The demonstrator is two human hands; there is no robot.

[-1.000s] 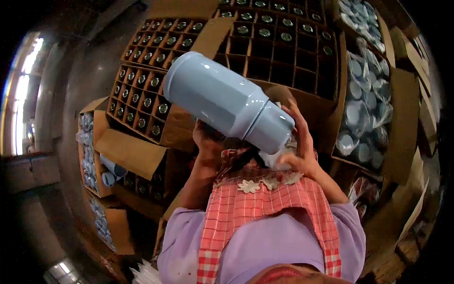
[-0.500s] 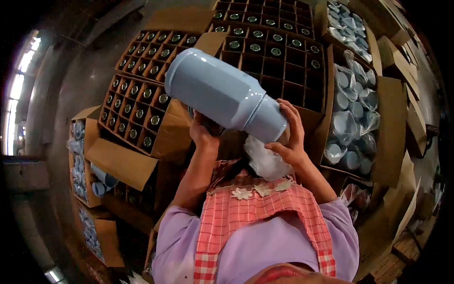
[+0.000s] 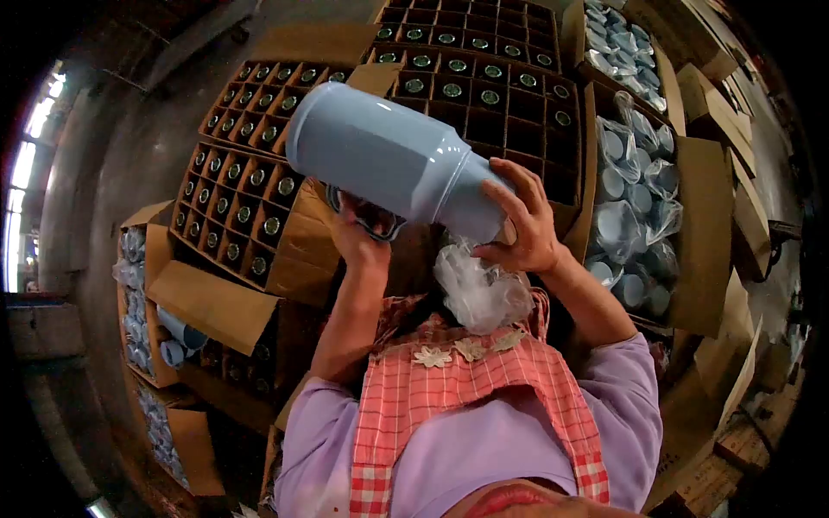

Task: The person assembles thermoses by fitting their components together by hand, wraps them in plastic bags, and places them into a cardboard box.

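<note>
A light blue vacuum flask (image 3: 371, 155) lies tilted across my view, its wide base at the upper left and its narrower end at the lower right. My left hand (image 3: 361, 237) is closed around the handle (image 3: 380, 226) on its underside. My right hand (image 3: 527, 216) grips the narrow end, thumb below and fingers over the top. Below that end, a crumpled clear plastic bag (image 3: 484, 289) rests against my checked apron (image 3: 466, 380). Whether the bag is attached to the flask or to my hand cannot be made out.
Divided cartons (image 3: 233, 198) with round silvery tops in many cells stand ahead and to the left. An open carton (image 3: 635, 207) of bagged blue parts is at right. More blue parts fill boxes (image 3: 138, 293) at far left. Raised cardboard flaps (image 3: 216, 302) stick out nearby.
The flask has shifted slightly left with both hands. My right hand has moved further over the narrow end, fingers now lying across its side. The plastic bag has spread and sits slightly lower.
</note>
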